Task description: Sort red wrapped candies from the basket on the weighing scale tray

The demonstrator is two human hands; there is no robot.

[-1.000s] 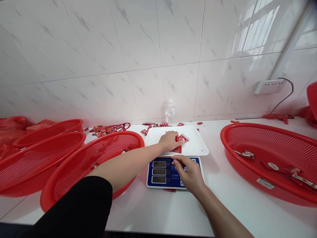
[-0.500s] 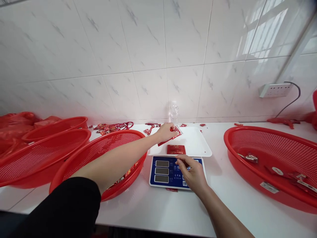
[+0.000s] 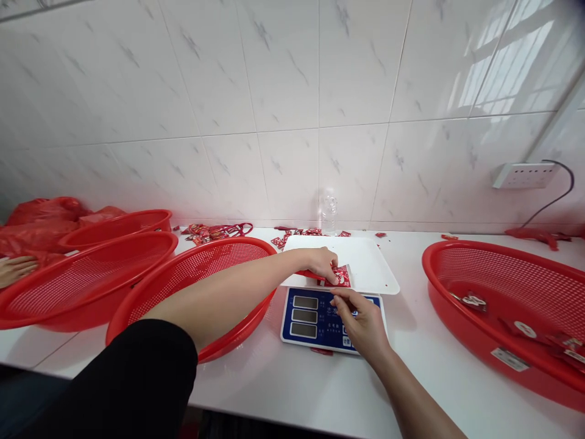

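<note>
My left hand (image 3: 322,262) is closed on a small red packet with a white pattern (image 3: 342,277), low over the front of the scale's white tray (image 3: 365,259). More red material shows beneath the fingers, partly hidden by the hand. Over the blue keypad of the digital scale (image 3: 292,338), my right hand (image 3: 364,320) has its thumb and fingertips drawn together; whether something tiny is between them I cannot make out. Beneath my left forearm stands a red mesh basket (image 3: 201,268). The edge of another red packet (image 3: 322,351) pokes out under the scale's front.
A red basket with several packets (image 3: 498,360) stands at right. More red baskets (image 3: 105,262) and red bags (image 3: 43,216) fill the left, where another person's hand (image 3: 17,270) rests. A clear bottle (image 3: 329,212) and scattered red packets (image 3: 214,231) lie along the wall.
My left hand has come down and nearer with the packet, to where a red packet lay on the tray. My right hand stays over the keypad. Another person's hand has appeared at far left.
</note>
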